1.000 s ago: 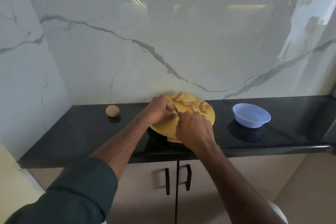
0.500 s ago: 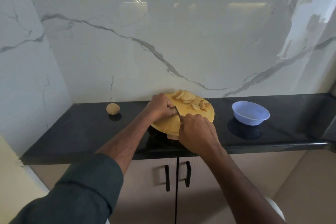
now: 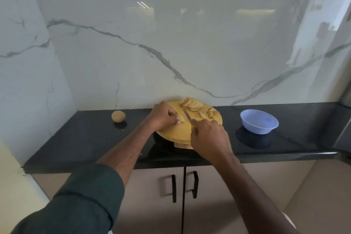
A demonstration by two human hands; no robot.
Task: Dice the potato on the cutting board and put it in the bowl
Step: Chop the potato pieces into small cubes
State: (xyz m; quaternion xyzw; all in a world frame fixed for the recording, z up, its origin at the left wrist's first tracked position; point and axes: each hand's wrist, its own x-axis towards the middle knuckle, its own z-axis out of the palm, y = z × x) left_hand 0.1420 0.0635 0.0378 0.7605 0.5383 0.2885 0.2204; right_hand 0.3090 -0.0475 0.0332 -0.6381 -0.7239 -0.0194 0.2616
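Bowl [image 3: 259, 122] on tabletop [image 3: 85, 138], right of board [image 3: 176, 129]; contents not discernible. Slices [image 3: 190, 103] and dice [image 3: 208, 114] on board. Left hand [image 3: 163, 117] pinches potato piece [image 3: 180, 119]. Right hand [image 3: 209, 137] grips knife [image 3: 187, 115]. Whole potato [image 3: 118, 116] far left.

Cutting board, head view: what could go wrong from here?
1. The left hand pinches a small potato piece right beside the knife blade held by the right hand; fingertips could get nicked.
2. The cutting board stands on a narrow base, so pressing near its edge might tip it.
3. The bowl stands apart to the right; diced pieces may drop onto the counter in transfer.
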